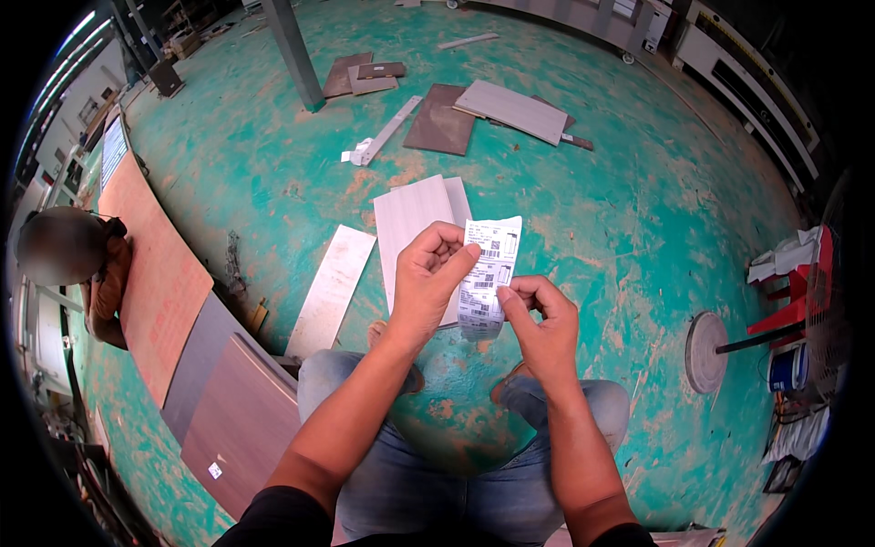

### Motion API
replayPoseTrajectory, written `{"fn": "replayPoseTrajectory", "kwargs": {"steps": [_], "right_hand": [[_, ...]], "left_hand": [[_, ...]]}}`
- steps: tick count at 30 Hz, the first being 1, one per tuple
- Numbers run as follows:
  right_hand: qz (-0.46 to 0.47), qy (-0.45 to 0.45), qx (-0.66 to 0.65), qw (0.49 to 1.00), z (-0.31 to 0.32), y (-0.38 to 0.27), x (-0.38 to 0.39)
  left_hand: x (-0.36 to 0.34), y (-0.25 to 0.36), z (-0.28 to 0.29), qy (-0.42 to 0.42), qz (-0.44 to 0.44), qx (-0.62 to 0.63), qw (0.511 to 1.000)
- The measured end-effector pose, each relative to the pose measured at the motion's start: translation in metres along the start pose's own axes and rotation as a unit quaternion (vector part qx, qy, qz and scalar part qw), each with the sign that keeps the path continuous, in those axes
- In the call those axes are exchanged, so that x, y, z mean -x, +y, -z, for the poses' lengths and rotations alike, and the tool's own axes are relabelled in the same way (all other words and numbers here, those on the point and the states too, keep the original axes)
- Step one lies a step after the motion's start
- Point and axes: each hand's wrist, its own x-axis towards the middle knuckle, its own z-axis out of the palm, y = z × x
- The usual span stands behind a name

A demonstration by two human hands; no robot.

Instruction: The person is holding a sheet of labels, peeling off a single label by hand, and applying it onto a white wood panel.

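Note:
Both my hands hold a strip of white printed labels [489, 239] upright in front of my knees. My left hand [432, 276] pinches its left edge between thumb and curled fingers, near the upper part. Lower down, my right hand [544, 325] grips the right edge, thumb on the front. Barcodes and small square codes cover the strip, and its lower end curls away. Behind it on the floor lie pale wood-grain boards [408, 219], partly hidden by my left hand. A narrow whitish board [334, 290] lies to their left.
Dark and pale panels [515, 111] lie farther ahead beside a grey post [293, 55]. At left, a long surface with brown panels [239, 424] runs past another person [108, 273]. A round fan base [705, 352] and a red stool [791, 296] stand at right.

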Motion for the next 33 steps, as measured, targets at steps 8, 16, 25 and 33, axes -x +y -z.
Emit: {"fn": "replayPoseTrajectory", "kwargs": {"steps": [8, 16, 25, 33], "right_hand": [[0.003, 0.005, -0.008, 1.000, -0.0003, 0.0004, -0.0004], [0.013, 0.020, -0.001, 1.000, -0.0030, -0.0011, 0.0019], [0.011, 0.049, -0.026, 0.998, -0.0055, -0.0012, 0.0041], [0.014, 0.051, -0.020, 0.998, -0.0050, 0.0012, 0.0034]], "left_hand": [[-0.0003, 0.0004, -0.0017, -0.007, 0.003, 0.006, 1.000], [0.0022, -0.0015, -0.0005, -0.013, 0.019, -0.003, 1.000], [0.0083, 0.0008, 0.0005, -0.052, 0.059, 0.004, 0.997], [0.0087, 0.0022, -0.0013, -0.052, 0.056, 0.000, 0.997]]}}
